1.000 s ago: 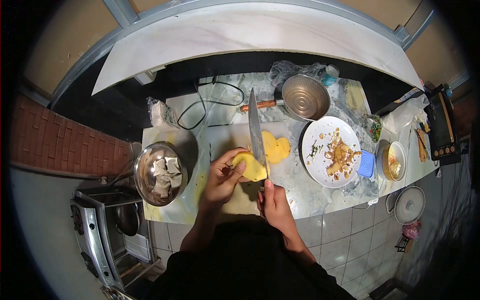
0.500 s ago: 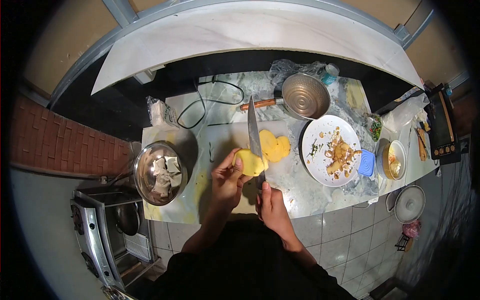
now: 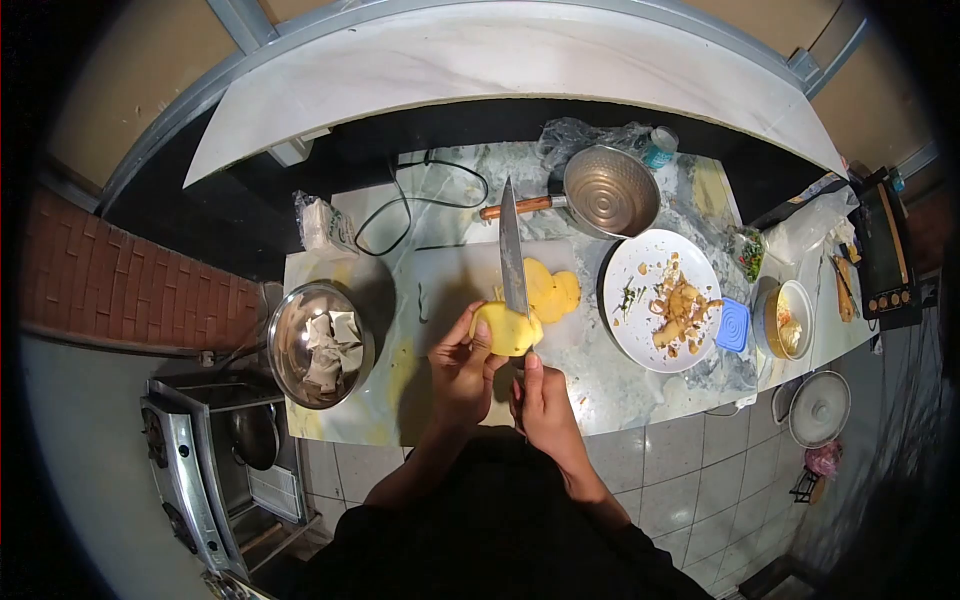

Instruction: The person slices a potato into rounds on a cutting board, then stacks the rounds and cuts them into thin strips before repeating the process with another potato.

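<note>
My left hand (image 3: 463,372) grips a peeled yellow potato (image 3: 505,330) between thumb and fingers, held up over the near edge of the white cutting board (image 3: 455,275). In my right hand (image 3: 548,405) is the handle of a large kitchen knife (image 3: 512,250). Its long blade points away from me and overlaps the potato's right side in this view. My right thumb lies close to the potato's lower right end. Several cut potato slices (image 3: 552,293) rest on the board, partly behind the blade.
To the right sits a white plate (image 3: 630,275) with peelings, beside a blue lid (image 3: 733,325) and a bowl (image 3: 790,320). A saucepan (image 3: 610,190) stands behind, its wooden handle pointing left. At left is a metal bowl (image 3: 283,345) holding pale folded pieces. A black cord (image 3: 408,225) lies behind the board.
Both hands have shifted slightly to the right with the potato and the knife. The blade tip has risen a little and moved right. The potato has turned slightly.
</note>
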Motion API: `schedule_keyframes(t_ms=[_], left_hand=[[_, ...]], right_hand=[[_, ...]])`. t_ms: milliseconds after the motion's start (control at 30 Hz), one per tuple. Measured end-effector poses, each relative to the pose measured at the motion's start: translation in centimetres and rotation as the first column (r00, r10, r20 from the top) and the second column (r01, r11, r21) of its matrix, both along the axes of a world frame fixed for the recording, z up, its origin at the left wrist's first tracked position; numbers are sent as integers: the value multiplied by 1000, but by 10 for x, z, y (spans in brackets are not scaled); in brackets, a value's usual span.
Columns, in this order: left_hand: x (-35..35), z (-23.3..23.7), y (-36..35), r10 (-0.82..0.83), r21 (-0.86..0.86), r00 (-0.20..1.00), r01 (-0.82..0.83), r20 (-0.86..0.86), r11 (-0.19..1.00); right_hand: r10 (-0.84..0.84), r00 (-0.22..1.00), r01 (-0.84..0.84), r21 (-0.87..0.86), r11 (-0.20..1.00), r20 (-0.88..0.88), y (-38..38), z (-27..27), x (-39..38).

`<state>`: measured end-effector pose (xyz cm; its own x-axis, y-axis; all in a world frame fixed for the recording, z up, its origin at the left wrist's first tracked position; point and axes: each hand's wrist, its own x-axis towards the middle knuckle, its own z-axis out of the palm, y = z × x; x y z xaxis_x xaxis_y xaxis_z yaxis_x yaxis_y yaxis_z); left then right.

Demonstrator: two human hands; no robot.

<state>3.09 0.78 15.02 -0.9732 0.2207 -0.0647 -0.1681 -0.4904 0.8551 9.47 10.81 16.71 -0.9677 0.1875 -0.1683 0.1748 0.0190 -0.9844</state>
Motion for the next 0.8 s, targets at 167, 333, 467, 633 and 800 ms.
schedule_keyframes(t_ms=[167,333,467,633,800], left_hand=[[-8,-1,0,57,204,993,-78,104,976],[2,2,7,54,119,992,-67,115,991],[-9,5,2,96,183,989,-116,117,976],[1,0,6,95,138,992,-106,82,985],[-9,-5,4,134,205,986,-151,95,967]], right_hand=[[24,1000,-24,65,998,-2,-8,-14,11],[15,1000,-15,-20,1000,-3,-3,-9,2],[52,999,-52,88,995,0,-7,-18,9],[12,1000,-11,-33,999,21,-3,-9,0],[40,999,-40,6,999,11,-9,-19,9]])
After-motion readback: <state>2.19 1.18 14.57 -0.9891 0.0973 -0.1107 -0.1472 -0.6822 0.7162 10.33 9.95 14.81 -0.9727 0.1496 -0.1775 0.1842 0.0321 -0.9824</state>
